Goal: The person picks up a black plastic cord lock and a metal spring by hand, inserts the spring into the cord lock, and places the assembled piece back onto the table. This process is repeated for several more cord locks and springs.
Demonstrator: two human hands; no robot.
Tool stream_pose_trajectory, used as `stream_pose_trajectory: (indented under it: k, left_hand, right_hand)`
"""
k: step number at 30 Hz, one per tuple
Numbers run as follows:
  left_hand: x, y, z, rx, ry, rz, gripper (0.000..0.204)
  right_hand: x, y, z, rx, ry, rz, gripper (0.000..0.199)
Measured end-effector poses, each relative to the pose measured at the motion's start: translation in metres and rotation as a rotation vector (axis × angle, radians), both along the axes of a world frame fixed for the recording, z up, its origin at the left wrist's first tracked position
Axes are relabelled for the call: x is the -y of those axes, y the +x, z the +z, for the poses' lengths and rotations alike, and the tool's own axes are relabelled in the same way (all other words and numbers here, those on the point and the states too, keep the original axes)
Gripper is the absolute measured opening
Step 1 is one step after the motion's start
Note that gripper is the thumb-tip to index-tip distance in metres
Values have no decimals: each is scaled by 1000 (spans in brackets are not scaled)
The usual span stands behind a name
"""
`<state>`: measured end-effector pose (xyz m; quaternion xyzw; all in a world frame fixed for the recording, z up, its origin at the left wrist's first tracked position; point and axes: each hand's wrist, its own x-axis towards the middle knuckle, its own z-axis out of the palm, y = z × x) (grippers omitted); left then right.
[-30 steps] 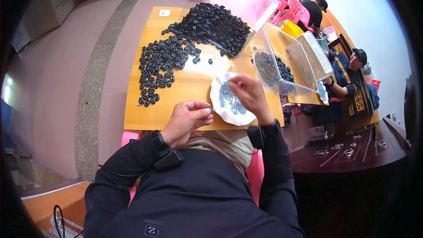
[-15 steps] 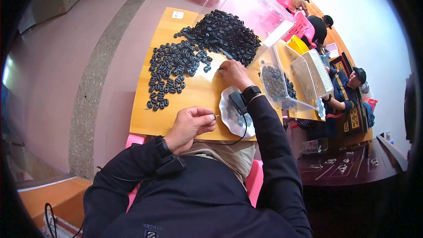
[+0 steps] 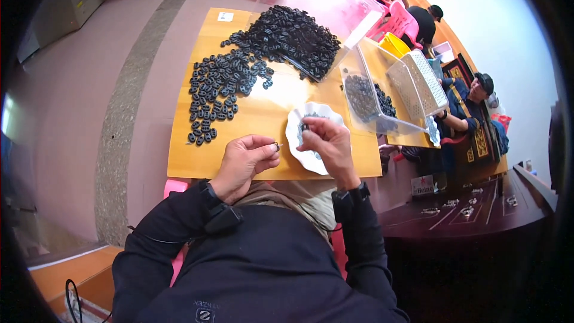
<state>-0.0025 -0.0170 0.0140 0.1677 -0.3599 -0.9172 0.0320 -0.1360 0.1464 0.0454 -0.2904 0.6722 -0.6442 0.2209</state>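
My left hand (image 3: 245,164) is closed in a pinch on a small shiny metal piece (image 3: 278,146), just above the table's near edge. Over a white wavy-rimmed dish (image 3: 292,136) my right hand (image 3: 330,146) pinches a small black oval piece (image 3: 305,126) between thumb and fingers. Small greyish pieces (image 3: 313,112) lie in the dish, partly hidden by that hand. Farther off, a heap of black two-holed oval pieces (image 3: 296,39) spills from a tipped clear bin. Looser ones (image 3: 209,93) spread to the left across the yellow wooden table (image 3: 251,122).
A clear box (image 3: 382,122) with dark pieces stands right of the dish, beside a white perforated basket (image 3: 421,87) and a yellow container (image 3: 396,45). One person (image 3: 463,104) sits at the right; others work on pink chairs farther back. A dark table (image 3: 454,215) stands at lower right.
My right hand has come back from the edge of the black heap to above the dish, with a black piece in its fingers. My left hand keeps its pinch. The view has shifted slightly.
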Motion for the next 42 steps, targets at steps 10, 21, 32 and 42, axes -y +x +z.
stream_pose_trajectory:
  k: [10, 21, 32, 42]
  left_hand:
    - [-11, 2, 3, 41, -33, -93, 14]
    - [-13, 4, 3, 66, -12, -132, 13]
    - [-11, 4, 3, 71, 6, -149, 14]
    - [-9, 4, 3, 72, -23, -137, 13]
  right_hand:
    - [-30, 38, -31, 247, -140, -33, 29]
    - [-27, 45, -39, 287, -184, 1, 29]
    - [-27, 47, -39, 297, -176, -7, 29]
    - [-31, 49, -36, 270, -157, -59, 28]
